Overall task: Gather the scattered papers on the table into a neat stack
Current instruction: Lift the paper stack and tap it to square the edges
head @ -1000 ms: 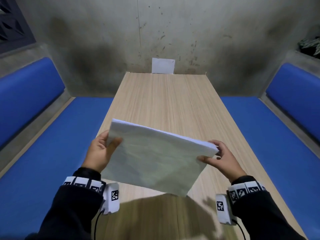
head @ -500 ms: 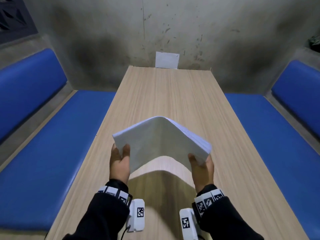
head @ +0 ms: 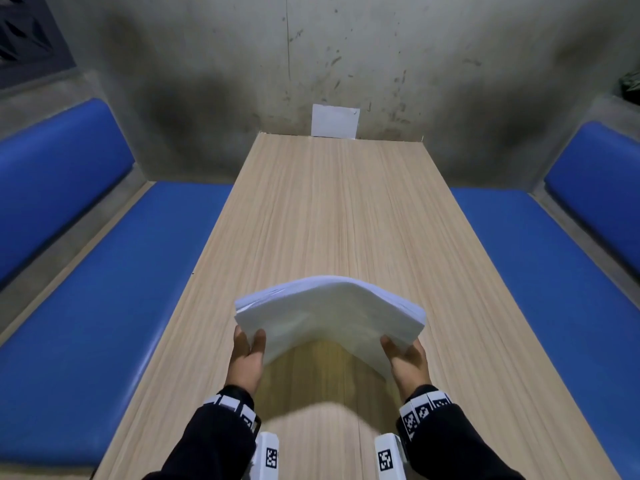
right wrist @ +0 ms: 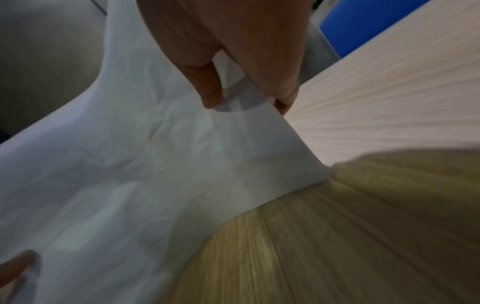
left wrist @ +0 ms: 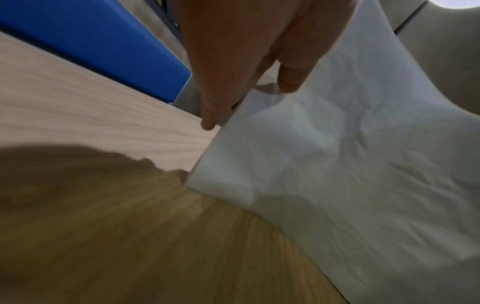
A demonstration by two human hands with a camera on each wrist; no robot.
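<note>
A thick stack of white papers (head: 329,313) arches upward above the near half of the wooden table (head: 332,209). My left hand (head: 246,355) grips its left edge, thumb on the near face and fingers behind. My right hand (head: 407,358) grips the right edge the same way. In the left wrist view the left hand (left wrist: 249,67) pinches the sheets' (left wrist: 350,174) edge. In the right wrist view the thumb and fingers of the right hand (right wrist: 233,61) pinch the stack (right wrist: 130,174), and a fingertip of the other hand (right wrist: 15,265) shows at lower left.
Blue padded benches (head: 114,299) (head: 540,258) run along both long sides of the table. A stained concrete wall closes the far end, with a single white sheet (head: 335,121) standing against it at the table's far edge.
The stack went from a tilted flat hold to a bowed arch. Both hands drew inward and nearer to me, then lifted the stack slightly and steadied it.
</note>
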